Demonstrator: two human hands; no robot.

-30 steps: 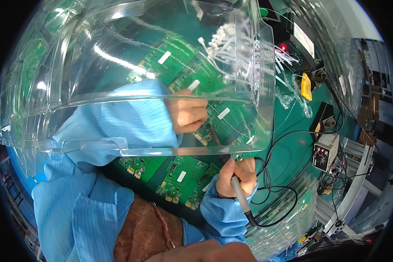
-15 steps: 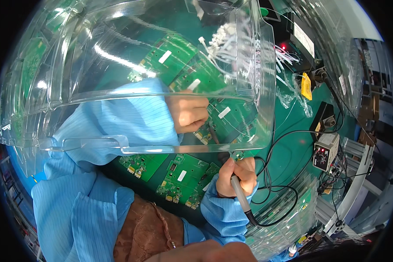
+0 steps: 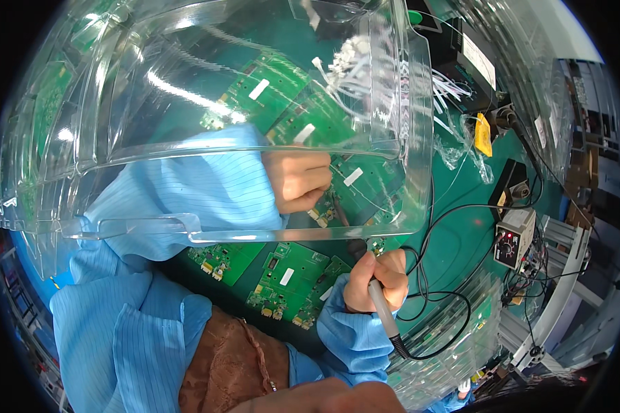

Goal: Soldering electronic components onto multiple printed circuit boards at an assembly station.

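your right hand [image 3: 379, 279] is closed around the grey handle of a soldering iron [image 3: 381, 305], thumb and fingers pinched near its front end. from that grip the dark shaft slants up and to the left, seen through a clear plastic cover [image 3: 415, 172], toward a green circuit board [image 3: 366, 193] with a white label; whether the tip touches it cannot be told. beyond the tip, up and left of the iron, your left hand [image 3: 300, 177] is curled with its fingers tucked in beside that board, also behind the cover, and you cannot tell from here whether it holds anything. left of your right grip, nearer your body, lies a labelled board [image 3: 297, 260]. above your left hand sits another board [image 3: 275, 74], with a bundle of white wires [image 3: 351, 65] to its right. a black cable [image 3: 427, 356] loops from the iron's rear, and a knobbed control box [image 3: 515, 237] stands to your right grip's right.
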